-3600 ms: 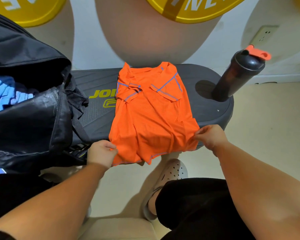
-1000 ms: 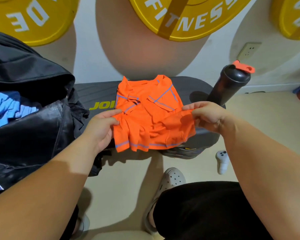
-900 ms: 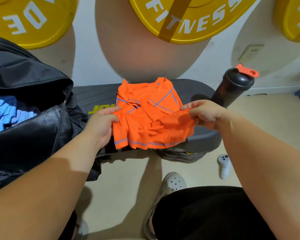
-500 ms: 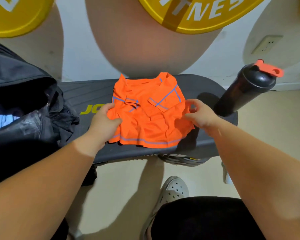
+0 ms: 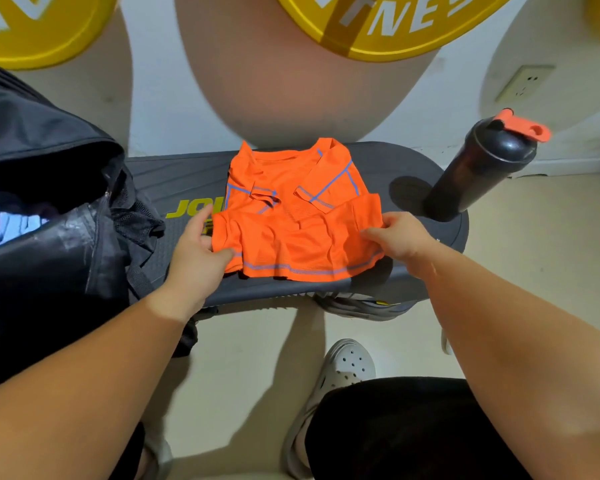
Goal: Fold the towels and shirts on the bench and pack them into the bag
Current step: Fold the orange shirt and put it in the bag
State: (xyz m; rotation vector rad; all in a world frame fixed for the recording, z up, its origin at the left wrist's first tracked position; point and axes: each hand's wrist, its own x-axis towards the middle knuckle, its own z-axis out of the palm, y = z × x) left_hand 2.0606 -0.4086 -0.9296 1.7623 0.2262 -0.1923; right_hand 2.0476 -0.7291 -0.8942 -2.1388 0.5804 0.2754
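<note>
folded orange shirt (image 5: 302, 240) lay on the surface (image 5: 184, 174), collar pointing away; left hand (image 5: 194, 252) and right hand (image 5: 404, 237) pinched its side edges.

The black bag (image 5: 49, 254) is running off the left edge. The orange shirt (image 5: 298, 237) is covering most of the yellow letters (image 5: 184, 210) on the counter (image 5: 174, 174).

The bag (image 5: 49, 254) blocks the bench's (image 5: 174, 178) left end, the bottle (image 5: 478, 174) its right.
</note>
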